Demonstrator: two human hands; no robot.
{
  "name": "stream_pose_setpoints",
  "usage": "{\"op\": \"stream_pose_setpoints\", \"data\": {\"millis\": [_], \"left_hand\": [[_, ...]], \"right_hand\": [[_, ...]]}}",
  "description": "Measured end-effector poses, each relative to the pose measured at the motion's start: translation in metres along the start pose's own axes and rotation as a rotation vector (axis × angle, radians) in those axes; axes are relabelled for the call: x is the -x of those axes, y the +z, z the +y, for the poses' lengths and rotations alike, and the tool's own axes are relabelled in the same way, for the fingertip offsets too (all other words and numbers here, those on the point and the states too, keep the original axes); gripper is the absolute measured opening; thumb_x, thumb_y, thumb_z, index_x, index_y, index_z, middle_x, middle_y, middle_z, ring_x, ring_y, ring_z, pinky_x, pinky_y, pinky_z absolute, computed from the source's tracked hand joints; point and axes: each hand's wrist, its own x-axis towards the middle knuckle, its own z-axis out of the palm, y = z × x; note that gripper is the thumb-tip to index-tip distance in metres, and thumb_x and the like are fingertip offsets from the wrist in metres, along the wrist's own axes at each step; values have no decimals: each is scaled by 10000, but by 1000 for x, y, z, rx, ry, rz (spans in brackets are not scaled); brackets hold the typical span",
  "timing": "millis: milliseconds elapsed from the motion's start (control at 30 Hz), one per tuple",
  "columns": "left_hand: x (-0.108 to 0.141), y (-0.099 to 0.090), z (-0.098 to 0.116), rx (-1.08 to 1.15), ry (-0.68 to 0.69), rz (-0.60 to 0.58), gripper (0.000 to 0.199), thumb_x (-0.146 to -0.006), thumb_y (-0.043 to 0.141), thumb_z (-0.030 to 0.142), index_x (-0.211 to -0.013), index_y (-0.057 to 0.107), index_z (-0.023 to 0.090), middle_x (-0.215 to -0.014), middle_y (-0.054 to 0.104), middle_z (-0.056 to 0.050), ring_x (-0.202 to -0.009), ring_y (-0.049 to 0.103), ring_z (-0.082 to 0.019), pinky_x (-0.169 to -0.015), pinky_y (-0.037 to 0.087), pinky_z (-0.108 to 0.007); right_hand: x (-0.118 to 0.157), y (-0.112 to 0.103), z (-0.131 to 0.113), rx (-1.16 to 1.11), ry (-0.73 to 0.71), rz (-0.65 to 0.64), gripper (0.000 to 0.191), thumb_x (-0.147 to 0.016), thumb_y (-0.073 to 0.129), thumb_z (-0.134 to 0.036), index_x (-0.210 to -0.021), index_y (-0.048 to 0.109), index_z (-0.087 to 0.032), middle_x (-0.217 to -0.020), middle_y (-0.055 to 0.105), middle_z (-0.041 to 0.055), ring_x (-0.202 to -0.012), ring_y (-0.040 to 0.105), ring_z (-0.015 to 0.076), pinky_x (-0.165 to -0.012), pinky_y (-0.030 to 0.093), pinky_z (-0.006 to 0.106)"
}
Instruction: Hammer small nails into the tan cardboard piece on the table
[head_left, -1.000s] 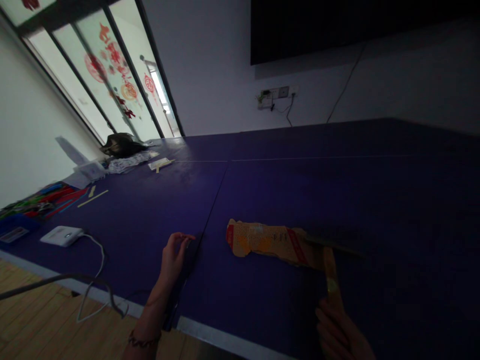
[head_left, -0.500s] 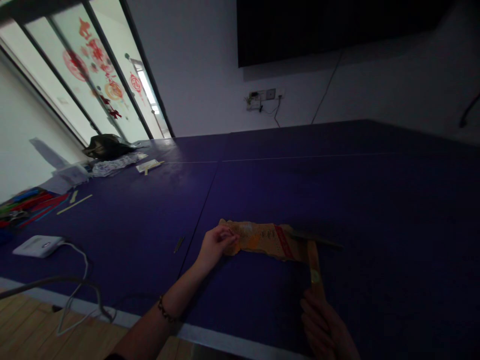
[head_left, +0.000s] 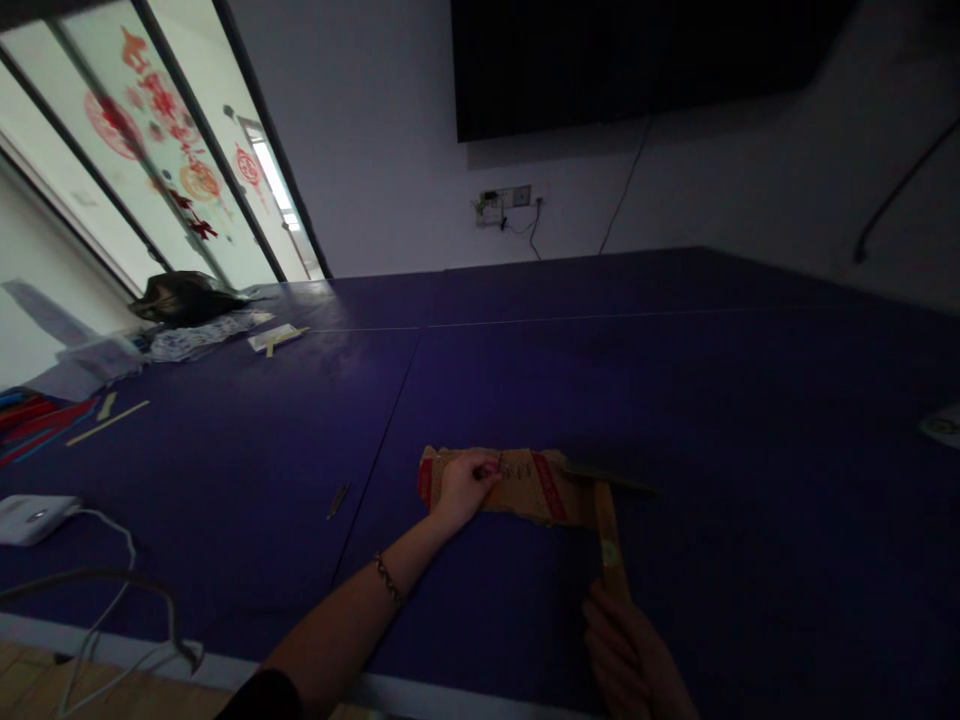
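A torn strip of brown cardboard point(head_left: 517, 490) with red bands lies flat on the dark blue table. My left hand point(head_left: 466, 488) rests on its left part, thumb and fingertips pinched together; what is between them, if anything, is too small to make out. My right hand point(head_left: 619, 640), low in front, is wrapped round the wooden handle of a hammer point(head_left: 609, 530). The long dark head of this hammer lies across the right end of the cardboard, its outline dim.
A small thin metal piece point(head_left: 339, 500) lies left of the cardboard. Farther left are a white device point(head_left: 34, 518) with a cable, red and blue strips point(head_left: 49, 425), papers point(head_left: 199, 338) and a black bag point(head_left: 184, 298). The table's front edge point(head_left: 450, 695) runs below my arms.
My left hand has moved right along the cardboard, uncovering a red band at its left end. The hammer stays at the right end. The view has shifted slightly right.
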Motion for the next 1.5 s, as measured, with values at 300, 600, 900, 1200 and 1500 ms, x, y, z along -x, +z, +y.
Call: {"op": "stream_pose_setpoints", "data": {"millis": [300,600,900,1200,1500], "left_hand": [[7,-4,5,-48,4,-8,82,-702,595,168,-735,671,169,-728,669,-16,-671,590,-148,-650,444,-251],[8,0,-1,143,-79,128,338,-670,660,228,-984,560,150,-615,619,29,-589,584,-128,-601,430,-224],[11,-3,1,31,34,126,263,-671,666,226,-933,661,203,-711,634,-4,-637,554,-139,-623,432,-246],[9,-6,0,-112,95,21,79,-680,671,259,-702,688,184,-699,658,-16,-690,577,-155,-681,435,-269],[7,-12,4,-140,158,-75,96,-707,644,250,-648,693,191,-679,660,-20,-702,599,-164,-696,449,-270]], "right_hand": [[7,-2,5,-67,-26,3,380,-637,687,-385,-510,382,-198,-356,213,-153,-245,57,-7,-194,191,92],[5,-4,1,-81,34,24,449,-534,753,-397,-458,358,-197,-327,212,-158,-256,2,-17,-176,190,101],[6,-2,4,-76,2,48,443,-549,747,-396,-486,356,-199,-350,215,-159,-253,22,-17,-190,168,85],[6,0,-1,-51,26,52,446,-515,762,-411,-470,376,-193,-320,263,-153,-243,36,-16,-182,194,101],[10,7,-3,-33,-25,132,407,-485,779,-398,-521,431,-191,-328,304,-154,-238,78,-19,-194,191,89]]}}
